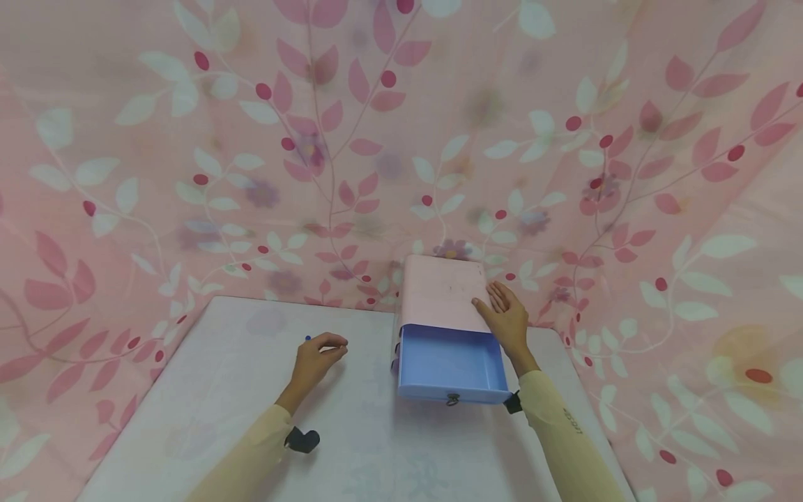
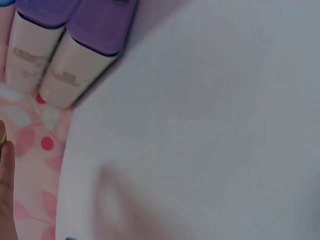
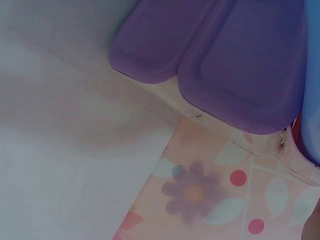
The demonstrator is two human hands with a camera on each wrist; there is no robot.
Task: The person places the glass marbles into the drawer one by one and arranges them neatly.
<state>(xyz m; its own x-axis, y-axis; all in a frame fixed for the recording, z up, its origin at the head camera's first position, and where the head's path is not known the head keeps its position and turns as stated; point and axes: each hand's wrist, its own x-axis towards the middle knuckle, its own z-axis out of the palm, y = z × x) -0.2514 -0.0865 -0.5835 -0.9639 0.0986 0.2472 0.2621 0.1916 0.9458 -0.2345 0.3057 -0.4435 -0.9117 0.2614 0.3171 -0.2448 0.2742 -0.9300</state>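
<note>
A drawer box with a pale pink top [image 1: 442, 293] stands toward the back of the table, its blue top drawer [image 1: 448, 366] pulled out. Under that drawer, purple drawers [image 3: 245, 65] show in the right wrist view. My right hand [image 1: 507, 319] rests on the right edge of the pink top, thumb over it and fingers fairly straight along the side. My left hand [image 1: 316, 359] hovers left of the box, thumb and fingertips together. Between them a small yellowish thing [image 2: 2, 138] barely shows at the left wrist view's edge; its kind cannot be told.
A small blue thing [image 1: 308, 338] shows just behind my left hand. On the drawer's front is a metal latch [image 1: 453, 399]. White cloth covers the table [image 1: 238, 348]. Pink floral fabric [image 1: 351, 174] hangs behind and at both sides, close to the box's back.
</note>
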